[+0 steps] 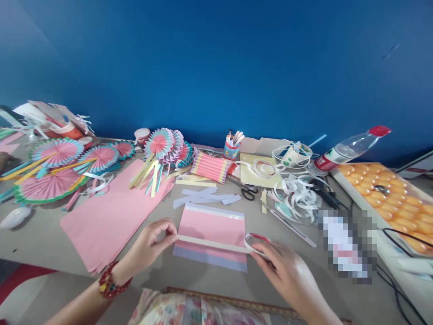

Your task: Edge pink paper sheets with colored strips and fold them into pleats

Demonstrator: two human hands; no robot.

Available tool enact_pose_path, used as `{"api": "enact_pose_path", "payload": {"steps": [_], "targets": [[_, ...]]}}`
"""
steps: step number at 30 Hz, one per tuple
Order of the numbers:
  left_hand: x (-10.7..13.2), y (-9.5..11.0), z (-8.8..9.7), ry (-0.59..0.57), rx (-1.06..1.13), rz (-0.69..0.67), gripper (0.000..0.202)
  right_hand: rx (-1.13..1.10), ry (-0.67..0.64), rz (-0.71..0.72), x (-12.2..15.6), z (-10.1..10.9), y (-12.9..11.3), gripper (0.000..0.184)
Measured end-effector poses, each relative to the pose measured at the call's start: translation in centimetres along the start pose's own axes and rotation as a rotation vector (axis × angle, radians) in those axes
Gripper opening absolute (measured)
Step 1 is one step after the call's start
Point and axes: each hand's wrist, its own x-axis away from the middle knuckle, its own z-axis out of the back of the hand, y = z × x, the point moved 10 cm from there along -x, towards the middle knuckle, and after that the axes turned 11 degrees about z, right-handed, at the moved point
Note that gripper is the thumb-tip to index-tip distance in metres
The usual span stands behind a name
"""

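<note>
A pink sheet of paper [213,225] with lavender bands along its far and near edges lies flat before me. My left hand [149,246] pinches the free end of a white tape strip [213,244], stretched across the sheet's near part. The other end runs to a roll of white tape [249,241] gripped by my right hand [286,266]. Whether the strip touches the paper along its whole length, I cannot tell. Just beyond the sheet lie loose lavender paper strips [203,197].
Left, a stack of pink paper [115,212] and pleated paper fans [57,151]. Behind, black-handled scissors [249,193] and a pen cup [232,150]. Right, a utility knife [292,229], coiled white strips [294,196], a leaning plastic bottle [348,151] and an orange bumpy panel [392,194].
</note>
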Motion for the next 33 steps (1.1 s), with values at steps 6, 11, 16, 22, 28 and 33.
{"api": "enact_pose_path", "payload": {"steps": [6,11,16,22,28,33], "targets": [[0.6,-1.7,-0.6,0.055,-0.090,0.018,0.021,0.093,0.007,-0.008,1.9,0.7,0.3,0.022],[0.4,-1.7,-0.9,0.056,-0.181,-0.015,0.020,0.086,-0.083,0.055,2.8,0.6,-0.3,0.026],[0.2,-1.4,-0.8,0.072,-0.235,-0.025,0.018,0.106,-0.130,0.025,2.2,-0.2,-0.2,0.022],[0.5,-1.4,-0.9,0.065,-0.258,-0.023,0.018,0.164,-0.130,0.049,1.6,-1.3,-0.1,0.018],[0.6,-1.2,-1.0,0.072,-0.320,-0.044,0.016,0.244,-0.095,0.069,1.5,-1.9,-0.3,0.019],[0.6,-1.0,-1.3,0.094,-0.411,-0.056,0.018,0.331,-0.068,0.074,1.2,-2.1,-0.8,0.026]]}}
